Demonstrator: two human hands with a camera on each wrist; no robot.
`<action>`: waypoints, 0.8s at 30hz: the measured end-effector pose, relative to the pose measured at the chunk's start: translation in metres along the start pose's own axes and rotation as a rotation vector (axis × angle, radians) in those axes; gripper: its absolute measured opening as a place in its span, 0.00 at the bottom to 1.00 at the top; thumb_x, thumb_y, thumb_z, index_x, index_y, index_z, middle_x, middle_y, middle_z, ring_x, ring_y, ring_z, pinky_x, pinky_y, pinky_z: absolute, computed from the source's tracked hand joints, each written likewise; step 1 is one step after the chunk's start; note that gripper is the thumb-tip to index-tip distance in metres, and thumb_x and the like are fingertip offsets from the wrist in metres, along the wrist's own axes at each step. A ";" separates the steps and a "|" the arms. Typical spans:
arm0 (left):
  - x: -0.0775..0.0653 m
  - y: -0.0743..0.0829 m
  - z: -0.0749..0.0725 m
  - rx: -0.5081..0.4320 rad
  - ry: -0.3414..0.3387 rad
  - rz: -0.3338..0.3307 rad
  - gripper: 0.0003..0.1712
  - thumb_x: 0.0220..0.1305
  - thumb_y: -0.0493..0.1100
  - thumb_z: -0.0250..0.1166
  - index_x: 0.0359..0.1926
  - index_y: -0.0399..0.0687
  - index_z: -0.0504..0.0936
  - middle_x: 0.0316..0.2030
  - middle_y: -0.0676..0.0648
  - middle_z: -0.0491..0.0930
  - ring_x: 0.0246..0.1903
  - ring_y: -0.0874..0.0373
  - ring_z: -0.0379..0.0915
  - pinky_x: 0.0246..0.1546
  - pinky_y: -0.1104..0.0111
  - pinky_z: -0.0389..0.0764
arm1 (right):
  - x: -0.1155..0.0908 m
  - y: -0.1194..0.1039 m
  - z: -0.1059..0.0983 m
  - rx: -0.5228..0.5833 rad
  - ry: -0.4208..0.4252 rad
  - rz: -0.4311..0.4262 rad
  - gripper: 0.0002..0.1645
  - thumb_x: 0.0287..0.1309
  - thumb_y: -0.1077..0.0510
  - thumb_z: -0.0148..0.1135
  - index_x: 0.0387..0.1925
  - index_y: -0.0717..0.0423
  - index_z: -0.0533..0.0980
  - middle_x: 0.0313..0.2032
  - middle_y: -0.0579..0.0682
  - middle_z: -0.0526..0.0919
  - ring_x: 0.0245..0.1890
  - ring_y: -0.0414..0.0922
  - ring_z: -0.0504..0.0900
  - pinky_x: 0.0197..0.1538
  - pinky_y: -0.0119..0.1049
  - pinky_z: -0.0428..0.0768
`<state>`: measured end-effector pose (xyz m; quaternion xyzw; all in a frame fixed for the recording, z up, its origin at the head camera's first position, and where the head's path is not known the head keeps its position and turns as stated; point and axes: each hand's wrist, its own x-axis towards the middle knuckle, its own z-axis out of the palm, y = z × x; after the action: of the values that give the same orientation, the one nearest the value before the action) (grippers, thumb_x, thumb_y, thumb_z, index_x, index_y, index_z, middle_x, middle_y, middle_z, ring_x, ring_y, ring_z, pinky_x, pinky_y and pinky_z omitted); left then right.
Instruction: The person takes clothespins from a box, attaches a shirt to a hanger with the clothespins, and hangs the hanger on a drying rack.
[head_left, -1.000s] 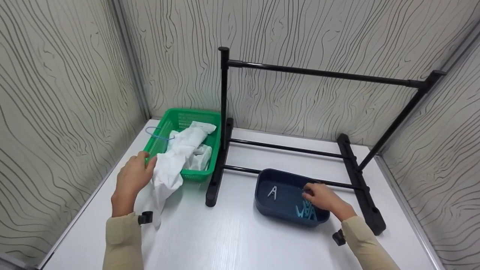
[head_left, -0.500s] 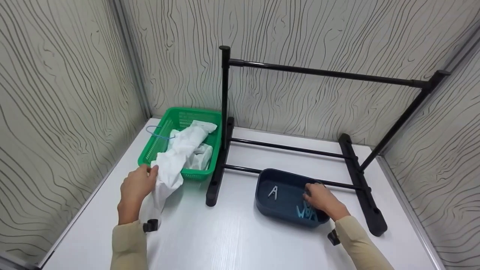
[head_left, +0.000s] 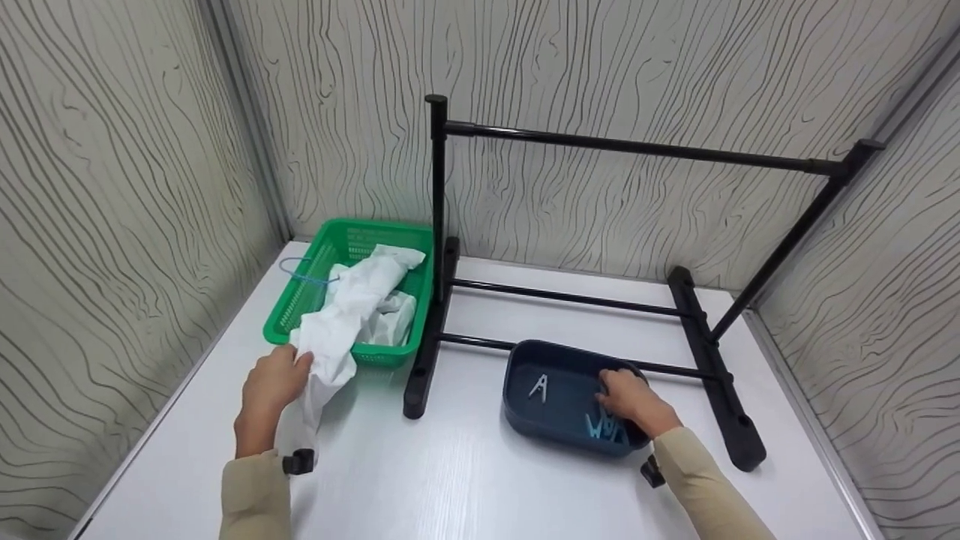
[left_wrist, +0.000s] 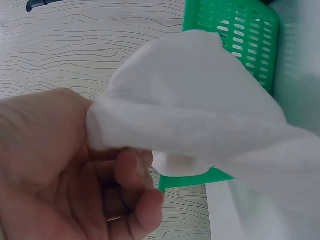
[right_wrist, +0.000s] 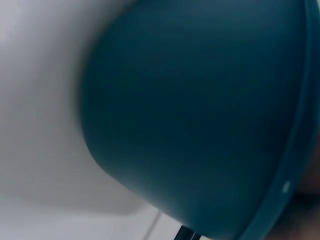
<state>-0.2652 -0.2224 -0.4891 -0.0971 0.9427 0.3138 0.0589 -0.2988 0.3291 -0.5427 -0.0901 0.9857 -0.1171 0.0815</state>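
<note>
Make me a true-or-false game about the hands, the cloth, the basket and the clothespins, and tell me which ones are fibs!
1. The left hand is holding the white cloth. True.

2. Part of the white cloth lies in the green basket. True.

3. The right hand is reaching into the green basket. False: the right hand is reaching into the dark blue bin.

4. The black rack stands to the right of the green basket. True.

5. Every clothespin in the dark blue bin is red. False: there is a light grey clothespin and some blue clothespins.
</note>
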 end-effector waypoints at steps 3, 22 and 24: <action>0.000 0.000 0.000 0.005 0.013 -0.004 0.29 0.76 0.50 0.45 0.63 0.27 0.67 0.53 0.27 0.76 0.45 0.39 0.78 0.43 0.50 0.79 | 0.003 0.001 0.002 0.015 -0.007 0.003 0.08 0.61 0.60 0.64 0.37 0.62 0.76 0.27 0.52 0.76 0.26 0.46 0.74 0.32 0.43 0.76; 0.001 0.003 -0.001 -0.012 0.027 -0.010 0.29 0.78 0.49 0.38 0.63 0.27 0.63 0.49 0.25 0.76 0.41 0.39 0.78 0.39 0.51 0.78 | 0.012 0.003 0.007 0.007 -0.060 0.050 0.06 0.62 0.62 0.60 0.40 0.62 0.77 0.27 0.52 0.77 0.25 0.45 0.74 0.30 0.40 0.74; 0.000 0.003 -0.001 -0.018 0.039 0.012 0.30 0.78 0.49 0.37 0.63 0.25 0.62 0.51 0.24 0.75 0.44 0.36 0.78 0.41 0.49 0.79 | 0.011 0.003 0.007 0.004 -0.059 0.048 0.06 0.62 0.63 0.59 0.39 0.62 0.77 0.27 0.52 0.76 0.25 0.45 0.74 0.30 0.40 0.74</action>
<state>-0.2663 -0.2209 -0.4870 -0.0983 0.9413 0.3207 0.0376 -0.3088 0.3279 -0.5520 -0.0695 0.9845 -0.1145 0.1136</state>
